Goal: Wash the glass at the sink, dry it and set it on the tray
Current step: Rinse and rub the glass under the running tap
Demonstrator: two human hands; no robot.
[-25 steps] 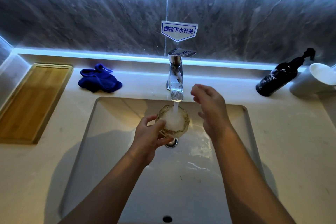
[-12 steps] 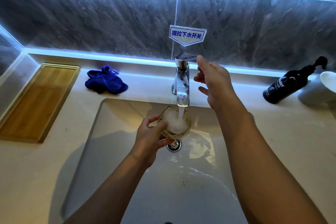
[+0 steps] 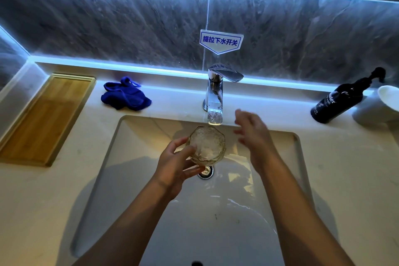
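My left hand (image 3: 174, 166) grips a clear textured glass (image 3: 206, 146) holding water, upright over the white sink basin (image 3: 121, 157), just below the spout of the chrome faucet (image 3: 214, 95). No stream shows from the spout. My right hand (image 3: 252, 134) is blurred, fingers apart and empty, to the right of the glass and beside the spout. A crumpled blue cloth (image 3: 125, 97) lies on the counter behind the basin's left corner. The wooden tray (image 3: 41, 121) sits on the counter at the far left.
A black pump bottle (image 3: 339, 99) and a white cup (image 3: 386, 101) stand at the back right. A small sign (image 3: 221, 41) is stuck on the grey wall behind the faucet. The drain (image 3: 206, 171) lies under the glass.
My right hand went up to the faucet handle and has come back down beside the glass. The water stream into the glass has stopped. My left hand has kept the glass under the spout.
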